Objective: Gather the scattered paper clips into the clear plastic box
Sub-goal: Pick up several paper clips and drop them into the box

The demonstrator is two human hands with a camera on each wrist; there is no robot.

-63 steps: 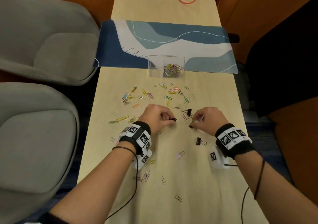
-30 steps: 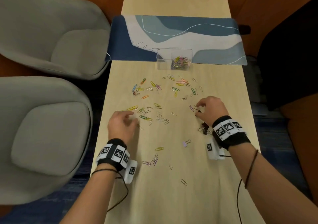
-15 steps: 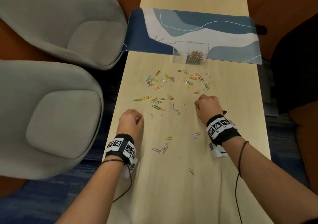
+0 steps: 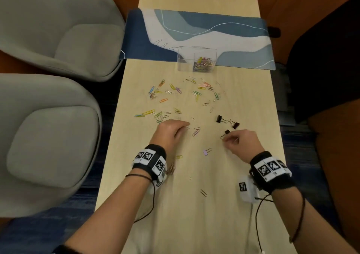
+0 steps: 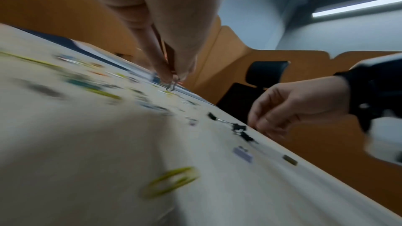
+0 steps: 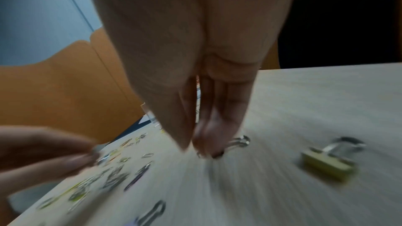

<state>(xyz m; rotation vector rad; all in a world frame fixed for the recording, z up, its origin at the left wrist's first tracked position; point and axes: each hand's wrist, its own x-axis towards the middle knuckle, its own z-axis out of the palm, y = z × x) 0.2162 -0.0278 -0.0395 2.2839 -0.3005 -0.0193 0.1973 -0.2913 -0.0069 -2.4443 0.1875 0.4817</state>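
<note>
The clear plastic box [image 4: 183, 58] stands at the mat's near edge with a heap of coloured clips [image 4: 203, 63] in its right half. Scattered paper clips [image 4: 175, 92] lie across the table's middle. My left hand [image 4: 186, 128] is left of centre; the left wrist view shows its fingertips [image 5: 162, 72] pinching a silver paper clip [image 5: 173, 85] just above the table. My right hand [image 4: 224, 137] pinches the wire handle of a small black binder clip [image 4: 227, 131]; in the right wrist view my right hand [image 6: 191, 143] closes on the wire loops [image 6: 239, 141].
Two more black binder clips [image 4: 220, 118] [image 4: 235, 125] lie beyond my right hand, and a purple one [image 4: 206, 152] lies between my hands. Grey armchairs [image 4: 58, 39] stand along the left edge and a black chair [image 4: 321, 68] on the right. The blue mat [image 4: 194, 29] crosses the table behind the box.
My left hand has moved right and forward to the loose clips at the centre. My right hand has drawn back toward me, uncovering the black binder clips.
</note>
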